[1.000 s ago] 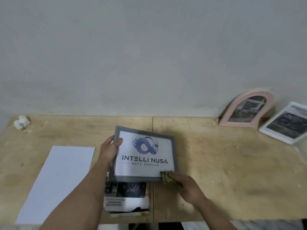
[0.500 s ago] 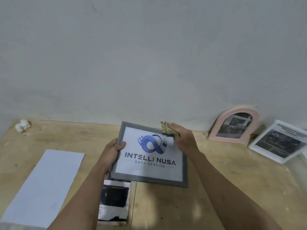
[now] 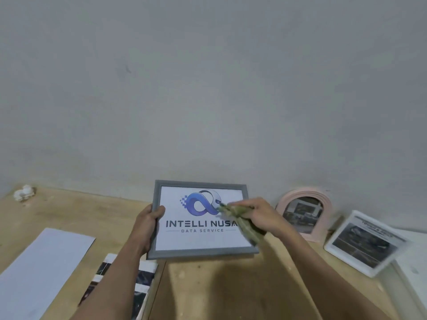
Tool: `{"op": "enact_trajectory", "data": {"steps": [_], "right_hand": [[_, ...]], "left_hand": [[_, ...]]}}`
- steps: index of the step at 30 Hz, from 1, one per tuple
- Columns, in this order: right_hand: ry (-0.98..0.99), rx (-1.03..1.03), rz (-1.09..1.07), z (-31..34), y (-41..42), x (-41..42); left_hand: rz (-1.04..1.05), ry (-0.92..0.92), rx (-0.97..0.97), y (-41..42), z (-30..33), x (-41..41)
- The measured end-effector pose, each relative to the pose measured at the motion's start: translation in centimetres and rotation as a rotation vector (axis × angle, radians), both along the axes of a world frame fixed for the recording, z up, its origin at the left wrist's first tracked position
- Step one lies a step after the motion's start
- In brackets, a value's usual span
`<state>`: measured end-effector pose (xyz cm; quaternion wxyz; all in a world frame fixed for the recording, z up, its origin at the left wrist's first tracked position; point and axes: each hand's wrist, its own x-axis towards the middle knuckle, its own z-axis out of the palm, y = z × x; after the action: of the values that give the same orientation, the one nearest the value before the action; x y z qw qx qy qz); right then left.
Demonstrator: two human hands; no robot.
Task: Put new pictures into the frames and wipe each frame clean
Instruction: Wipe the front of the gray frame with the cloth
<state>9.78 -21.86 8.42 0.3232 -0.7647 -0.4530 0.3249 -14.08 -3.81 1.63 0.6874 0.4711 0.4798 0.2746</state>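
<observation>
A grey picture frame with a white "INTELLI NUSA DATA SERVICE" print is tilted up above the wooden table. My left hand grips its left edge, thumb on the front. My right hand holds an olive-green cloth against the glass at the frame's right side. A pink arched frame leans on the wall to the right. Beside it a white frame with a dark photo leans back.
A blank white sheet lies on the table at the left. A stack of printed pictures lies under my left forearm. A crumpled white tissue sits at the far left by the grey wall.
The frame has been lifted and tilted more upright. My right hand with the cloth moved from the frame's bottom edge to its top, then to its right side. The view shifted.
</observation>
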Motion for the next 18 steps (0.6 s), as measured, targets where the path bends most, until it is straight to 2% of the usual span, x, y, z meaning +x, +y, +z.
{"op": "enact_trajectory", "data": {"steps": [2,4,8,12,16,18], "right_hand": [[-0.167,0.168,-0.132,2.8,2.2,2.0],[-0.318,0.262,-0.123,4.2,4.3,3.8],[-0.601,0.151,0.063,2.3,5.3,4.6],[-0.464,0.218,0.069,-0.6,2.8,2.3],[-0.196,-0.044,0.127,-2.6,-0.4,0.5],[-0.098,-0.158,0.162,-1.4,-1.2,0.4]], "left_hand": [[-0.014,-0.02,0.013,-0.4,1.0,0.7],[-0.014,-0.047,0.032,-0.5,2.4,1.4],[0.012,-0.132,0.078,0.2,5.2,1.6],[0.045,-0.123,0.117,0.8,6.2,0.3],[0.046,-0.123,0.095,1.6,5.9,-1.0],[0.024,-0.101,0.086,1.5,5.8,-1.1]]}}
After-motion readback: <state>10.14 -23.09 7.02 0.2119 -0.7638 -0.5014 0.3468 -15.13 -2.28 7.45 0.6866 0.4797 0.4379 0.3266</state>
